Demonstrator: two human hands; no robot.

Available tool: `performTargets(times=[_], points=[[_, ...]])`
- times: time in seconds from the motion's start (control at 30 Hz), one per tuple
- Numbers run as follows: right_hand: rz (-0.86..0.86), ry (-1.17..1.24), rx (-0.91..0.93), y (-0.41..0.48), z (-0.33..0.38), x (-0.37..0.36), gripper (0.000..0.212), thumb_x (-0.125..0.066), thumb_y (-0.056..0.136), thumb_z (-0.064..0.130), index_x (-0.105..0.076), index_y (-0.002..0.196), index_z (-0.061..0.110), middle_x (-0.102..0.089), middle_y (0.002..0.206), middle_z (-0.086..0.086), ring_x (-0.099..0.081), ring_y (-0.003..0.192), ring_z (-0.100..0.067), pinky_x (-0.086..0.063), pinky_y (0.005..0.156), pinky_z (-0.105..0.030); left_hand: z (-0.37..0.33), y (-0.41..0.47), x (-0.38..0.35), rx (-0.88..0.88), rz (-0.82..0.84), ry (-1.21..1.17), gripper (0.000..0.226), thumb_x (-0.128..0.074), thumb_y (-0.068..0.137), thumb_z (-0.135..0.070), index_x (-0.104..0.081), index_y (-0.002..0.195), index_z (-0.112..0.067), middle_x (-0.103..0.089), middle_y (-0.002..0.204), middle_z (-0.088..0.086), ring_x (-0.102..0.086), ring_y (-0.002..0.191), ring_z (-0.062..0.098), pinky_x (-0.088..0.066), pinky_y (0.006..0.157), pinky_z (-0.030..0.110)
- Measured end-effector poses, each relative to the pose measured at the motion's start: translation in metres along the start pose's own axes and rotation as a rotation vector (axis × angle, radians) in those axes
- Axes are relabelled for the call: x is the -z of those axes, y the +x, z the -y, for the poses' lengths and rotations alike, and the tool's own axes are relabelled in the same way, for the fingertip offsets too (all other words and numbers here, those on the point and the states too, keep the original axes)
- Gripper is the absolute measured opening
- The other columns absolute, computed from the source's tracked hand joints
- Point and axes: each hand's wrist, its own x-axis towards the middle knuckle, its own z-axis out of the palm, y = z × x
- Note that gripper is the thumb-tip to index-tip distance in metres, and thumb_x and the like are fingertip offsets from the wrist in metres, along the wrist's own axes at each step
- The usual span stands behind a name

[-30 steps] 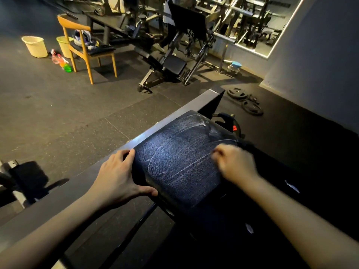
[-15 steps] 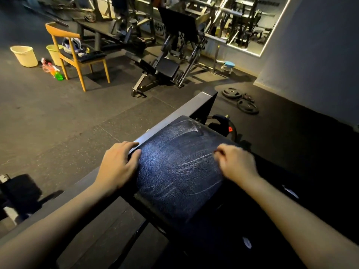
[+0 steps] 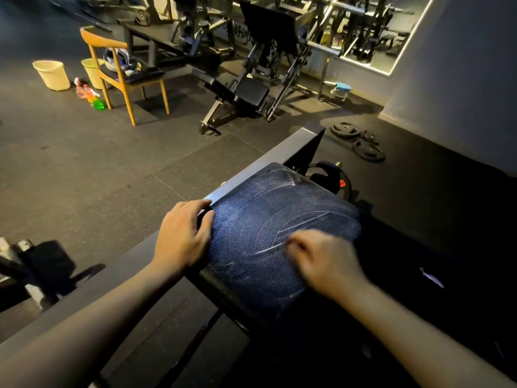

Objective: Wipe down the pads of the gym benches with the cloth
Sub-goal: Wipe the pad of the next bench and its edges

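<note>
Head view looks down on a dark blue pad, streaked with pale arcs. It sits against a grey beam that runs from lower left to upper right. The left grip rests on the beam at the pad's left edge. Its fingers are together and loosely bent with their tips on the metal, its thumb side touches the pad's flank, and it pinches nothing. The right grip lies on the near right part of the pad, knuckles up, with the fingers curled under and blurred. The cloth cannot be made out beneath it, so whether the fingers clutch it cannot be told. Well beyond the beam, on the dark floor, stands a wooden chair. A cream bucket and a green bucket stand just beside it, and a green bottle lies near its front leg. Black plates lie on the floor past the beam's far end, near the wall. A stool with a blue top stands below a mirror.
</note>
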Motion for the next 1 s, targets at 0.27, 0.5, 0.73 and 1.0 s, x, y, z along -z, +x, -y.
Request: performTargets(times=[0.27, 0.5, 0.73, 1.0], points=[[-0.069, -0.041, -0.372, 0.058, 0.004, -0.004, 0.023, -0.053, 0.101, 0.035, -0.064, 0.115, 0.021, -0.069, 0.115, -0.01, -0.066, 0.105, -0.034, -0.051, 0.084, -0.04, -0.016, 0.0, 0.01, -0.043, 0.108, 0.191, 0.036, -0.049, 0.094, -0.046, -0.069, 0.101, -0.016, -0.072, 0.098, 0.007, -0.062, 0.097, 0.034, -0.05, 0.085, 0.045], [-0.059, -0.047, -0.091, -0.089, -0.004, 0.018, 0.021, -0.057, 0.093, 0.045, -0.064, 0.107, 0.031, -0.071, 0.097, 0.007, -0.07, 0.084, -0.022, -0.057, 0.065, -0.038, -0.048, -0.034, 0.019, -0.34, 0.19, 0.086, 0.05, -0.057, 0.088, -0.05, -0.074, 0.111, -0.008, -0.072, 0.114, 0.008, -0.066, 0.105, 0.032, -0.051, 0.093, 0.044], [-0.081, -0.192, -0.522, -0.034, -0.06, 0.039, 0.022, -0.05, 0.102, 0.032, -0.063, 0.113, 0.018, -0.069, 0.115, -0.014, -0.066, 0.105, -0.038, -0.051, 0.083, -0.041, -0.103, -0.089, 0.013, -0.508, 0.439, 0.051, 0.085, -0.062, 0.072, -0.083, -0.066, 0.131, -0.021, -0.059, 0.138, -0.004, -0.053, 0.129, 0.018, -0.038, 0.111, 0.04], [0.004, -0.098, -0.119, -0.149, -0.06, 0.052, 0.029, -0.048, 0.097, 0.048, -0.067, 0.108, 0.028, -0.071, 0.101, 0.003, -0.069, 0.093, -0.026, -0.056, 0.072, -0.041, -0.121, -0.125, 0.021, -0.569, 0.465, 0.228, 0.118, -0.059, 0.057, -0.095, -0.054, 0.146, -0.018, -0.055, 0.138, -0.003, -0.05, 0.129, 0.023, -0.034, 0.11, 0.04]])
